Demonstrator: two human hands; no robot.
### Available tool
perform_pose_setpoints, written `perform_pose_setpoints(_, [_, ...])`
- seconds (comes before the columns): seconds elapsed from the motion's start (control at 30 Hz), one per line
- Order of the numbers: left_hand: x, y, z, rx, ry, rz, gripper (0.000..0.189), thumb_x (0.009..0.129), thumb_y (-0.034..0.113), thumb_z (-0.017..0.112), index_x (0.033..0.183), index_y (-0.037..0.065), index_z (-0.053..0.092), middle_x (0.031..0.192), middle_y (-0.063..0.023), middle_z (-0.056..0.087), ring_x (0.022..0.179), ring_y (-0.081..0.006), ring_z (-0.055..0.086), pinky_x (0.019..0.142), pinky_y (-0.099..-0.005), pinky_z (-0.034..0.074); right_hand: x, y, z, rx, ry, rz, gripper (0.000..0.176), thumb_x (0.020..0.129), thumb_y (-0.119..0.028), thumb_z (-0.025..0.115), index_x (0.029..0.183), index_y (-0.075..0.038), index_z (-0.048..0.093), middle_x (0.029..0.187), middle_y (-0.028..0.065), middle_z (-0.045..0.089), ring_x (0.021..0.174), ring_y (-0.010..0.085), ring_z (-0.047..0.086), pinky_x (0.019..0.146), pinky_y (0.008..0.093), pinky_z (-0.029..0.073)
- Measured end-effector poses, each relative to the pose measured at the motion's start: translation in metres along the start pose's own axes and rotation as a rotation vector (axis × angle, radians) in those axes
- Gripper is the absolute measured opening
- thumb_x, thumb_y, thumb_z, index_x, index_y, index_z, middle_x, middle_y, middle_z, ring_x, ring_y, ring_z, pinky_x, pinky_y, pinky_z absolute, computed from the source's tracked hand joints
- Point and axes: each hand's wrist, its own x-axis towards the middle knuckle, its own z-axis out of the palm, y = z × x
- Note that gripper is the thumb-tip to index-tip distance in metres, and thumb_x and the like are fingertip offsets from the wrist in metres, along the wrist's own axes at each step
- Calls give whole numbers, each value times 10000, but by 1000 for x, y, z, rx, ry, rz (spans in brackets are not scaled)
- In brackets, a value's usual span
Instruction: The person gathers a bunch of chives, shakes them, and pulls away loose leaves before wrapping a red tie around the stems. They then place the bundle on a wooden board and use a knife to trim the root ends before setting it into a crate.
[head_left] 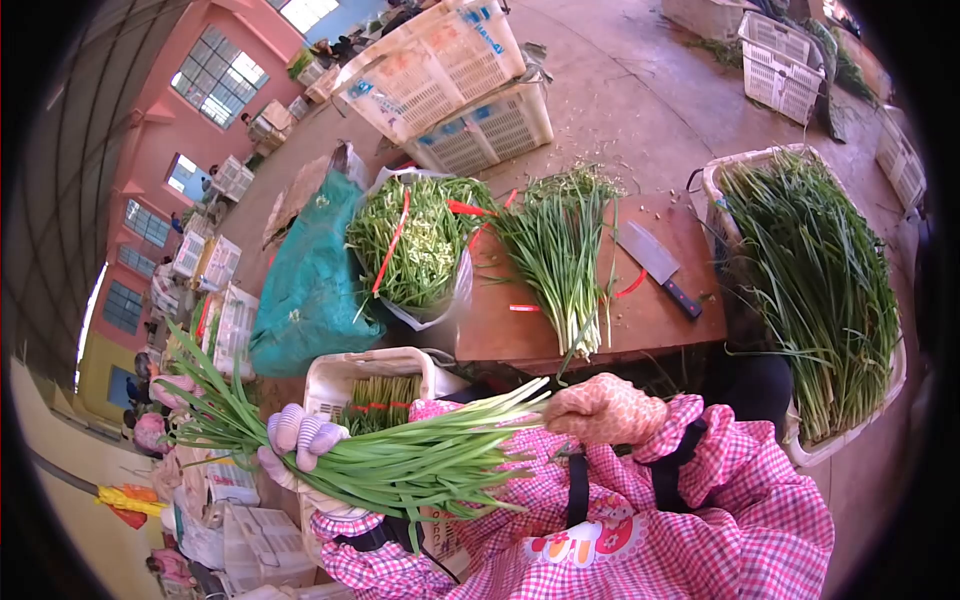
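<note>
My left hand (300, 436), in a striped purple and white glove, is wrapped round a bunch of long green stalks (420, 462) held across my lap. The pale stem ends point right, toward my right hand (606, 408). That hand wears an orange patterned glove, its fingers curled together at the stem tips; whether it pinches a stalk is hidden. Ahead, another green bundle (565, 262) lies on the brown board (640, 335), with a knife (655, 266) to its right, blade pointing away. Red ties (522, 308) lie on the board.
A large crate of green stalks (808, 290) stands at the right. Left of the board are a bag of trimmings (420, 240) and a teal sack (308, 280). A white crate (335, 376) holds tied bundles (378, 402). Stacked crates (440, 75) stand beyond; people work at far left.
</note>
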Motion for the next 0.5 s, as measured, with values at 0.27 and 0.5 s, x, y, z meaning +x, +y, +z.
perform_pose_setpoints(0.27, [6, 15, 5, 93, -174, -92, 255, 905, 155, 638, 758, 110, 435, 763, 10, 461, 612, -125, 486, 650, -304, 467, -81, 57, -39, -727, -644, 399, 208, 803, -230, 612, 946, -109, 702, 818, 96, 713, 783, 318, 689, 683, 425, 544])
perform_pose_setpoints(0.5, [17, 20, 9, 107, -353, -171, 190, 858, 113, 657, 744, 43, 521, 755, -46, 527, 556, -158, 552, 556, -333, 515, -69, 6, -47, -550, -57, 139, 292, 797, -266, 655, 1050, -119, 648, 652, 167, 617, 639, 366, 625, 579, 467, 498])
